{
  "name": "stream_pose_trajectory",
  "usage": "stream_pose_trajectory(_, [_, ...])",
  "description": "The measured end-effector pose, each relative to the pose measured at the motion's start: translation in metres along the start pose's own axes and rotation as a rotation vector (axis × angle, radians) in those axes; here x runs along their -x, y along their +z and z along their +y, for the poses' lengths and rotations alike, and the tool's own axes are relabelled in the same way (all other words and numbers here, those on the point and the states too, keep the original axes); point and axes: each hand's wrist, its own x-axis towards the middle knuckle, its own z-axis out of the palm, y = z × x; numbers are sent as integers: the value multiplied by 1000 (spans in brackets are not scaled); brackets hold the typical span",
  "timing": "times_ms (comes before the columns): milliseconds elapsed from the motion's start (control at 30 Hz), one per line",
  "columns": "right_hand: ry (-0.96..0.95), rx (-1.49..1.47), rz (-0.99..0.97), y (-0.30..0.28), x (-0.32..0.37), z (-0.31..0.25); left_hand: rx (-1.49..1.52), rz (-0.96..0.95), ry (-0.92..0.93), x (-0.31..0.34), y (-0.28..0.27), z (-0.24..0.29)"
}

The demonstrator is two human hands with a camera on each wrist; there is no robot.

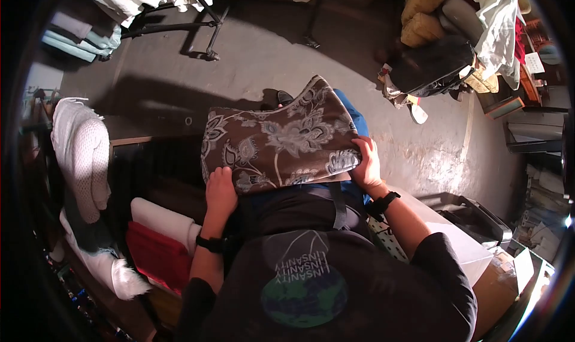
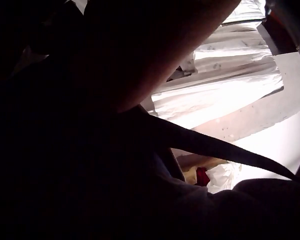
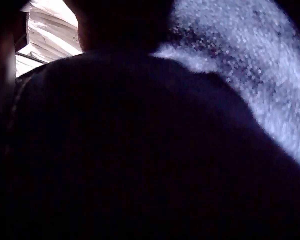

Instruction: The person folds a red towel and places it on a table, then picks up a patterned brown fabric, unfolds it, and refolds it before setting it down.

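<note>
A brown cloth (image 1: 278, 141) with a pale blue-grey floral pattern is spread in front of the person's waist, over the lap, looking like a folded piece of fabric or a cushion cover. At its near left corner my left hand (image 1: 221, 192) grips the edge with fingers bent over it. My right hand (image 1: 367, 165) holds the right edge, near the lower right corner. The far right corner sticks up in a peak. Both wrist views are mostly dark, and neither shows the fingers.
To the left lie a folded red cloth (image 1: 157, 252), a white rolled cloth (image 1: 165, 219) and a draped cream knit (image 1: 81, 144). Garment racks with black legs (image 1: 212, 36) stand ahead. A black bag (image 1: 431, 66) sits at the far right, and a white surface (image 1: 461, 249) is by the right elbow.
</note>
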Motion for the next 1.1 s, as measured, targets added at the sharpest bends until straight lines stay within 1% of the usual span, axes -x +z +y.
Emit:
stream_pose_trajectory(133, [-20,4,6,1,-2,2,13,0,4,-1,-3,1])
stream_pose_trajectory(433, [15,7,-24,2,-3,-2,0,31,14,-1,2,-1])
stream_pose_trajectory(600, [38,-5,-39,3,-4,2,10,24,8,-2,1,-1])
stream_pose_trajectory(767, [17,12,-29,3,-4,3,6,-3,-10,-2,3,-1])
stream_pose_trajectory(833, [31,-4,-33,3,-3,1,3,36,7,-2,3,-1])
stream_pose_trajectory(967, [41,3,-41,3,-3,3,-8,19,1,-3,4,-2])
stream_pose_trajectory(1100, [49,1,-62,4,-3,7,3,40,9,-1,6,-3])
